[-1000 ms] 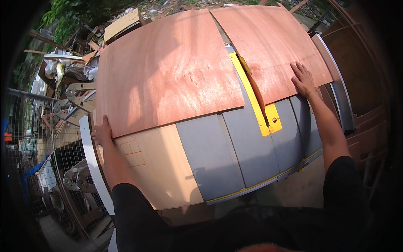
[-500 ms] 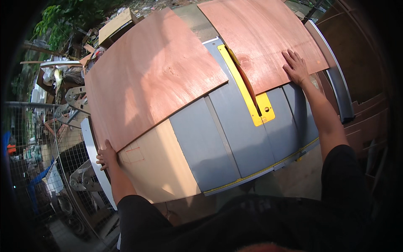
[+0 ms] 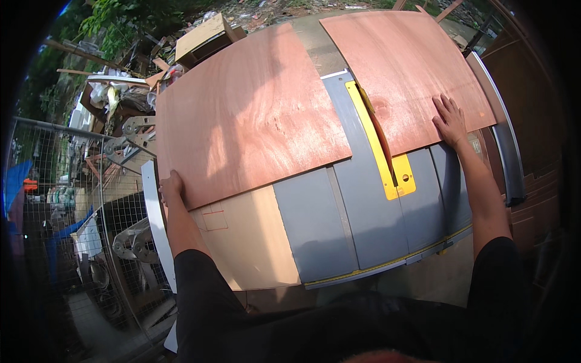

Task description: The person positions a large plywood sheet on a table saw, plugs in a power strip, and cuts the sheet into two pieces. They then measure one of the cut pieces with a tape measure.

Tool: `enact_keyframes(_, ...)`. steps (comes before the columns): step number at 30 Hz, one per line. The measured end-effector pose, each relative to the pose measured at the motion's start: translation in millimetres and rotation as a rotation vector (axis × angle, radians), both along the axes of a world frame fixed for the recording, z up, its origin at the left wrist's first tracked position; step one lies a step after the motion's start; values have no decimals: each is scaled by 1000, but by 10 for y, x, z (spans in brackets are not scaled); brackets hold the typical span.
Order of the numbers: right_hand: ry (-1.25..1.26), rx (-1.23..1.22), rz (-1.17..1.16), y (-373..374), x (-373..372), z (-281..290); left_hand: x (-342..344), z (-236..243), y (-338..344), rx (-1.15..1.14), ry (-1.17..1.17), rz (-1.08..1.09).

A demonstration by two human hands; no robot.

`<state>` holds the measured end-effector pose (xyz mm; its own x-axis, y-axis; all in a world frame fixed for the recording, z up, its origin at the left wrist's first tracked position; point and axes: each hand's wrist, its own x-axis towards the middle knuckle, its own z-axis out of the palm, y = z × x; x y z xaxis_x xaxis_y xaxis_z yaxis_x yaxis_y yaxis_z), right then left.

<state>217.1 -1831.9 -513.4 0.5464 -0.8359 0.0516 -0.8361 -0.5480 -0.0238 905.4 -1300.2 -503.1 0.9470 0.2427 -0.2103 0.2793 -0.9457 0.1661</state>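
Observation:
Two reddish plywood sheets lie on a grey table saw (image 3: 315, 224), apart on either side of its yellow throat plate (image 3: 370, 130). My left hand (image 3: 172, 186) is closed round the near left corner of the left plywood sheet (image 3: 254, 121), its fingers over the outer edge. On the right plywood sheet (image 3: 411, 72), my right hand (image 3: 451, 121) rests palm down with the fingers apart, close to the near edge. The right sheet's cut edge runs along the throat plate's slot. The blade cannot be clearly made out.
A pale wooden panel (image 3: 254, 242) with a red pencilled square extends the table on the left. Along the right runs a grey rail fence (image 3: 507, 145). A wire mesh fence (image 3: 60, 181) and metal machine arms (image 3: 138, 134) stand at left. Beyond lies a wooden box (image 3: 206, 39) among scrap.
The left sheet has turned slightly, its right end coming nearer me, with my left hand still at its corner. The right sheet and right hand keep about the same place; my view has shifted.

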Motion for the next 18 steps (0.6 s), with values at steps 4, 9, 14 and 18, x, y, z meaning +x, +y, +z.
enact_keyframes(4, -37, -5, 17, -26, 39, -18, -437, 283, -734, 44, -149, 102)
enact_keyframes(9, -33, -50, 92, -135, -24, -173, 75, 33, -257, 72, -263, 68)
enact_keyframes(14, 6, -82, 91, -151, -126, -228, -236, 220, -242, 116, -286, -2)
enact_keyframes(18, -19, -56, 96, -142, -24, -168, -430, 135, 83, 175, -320, 35)
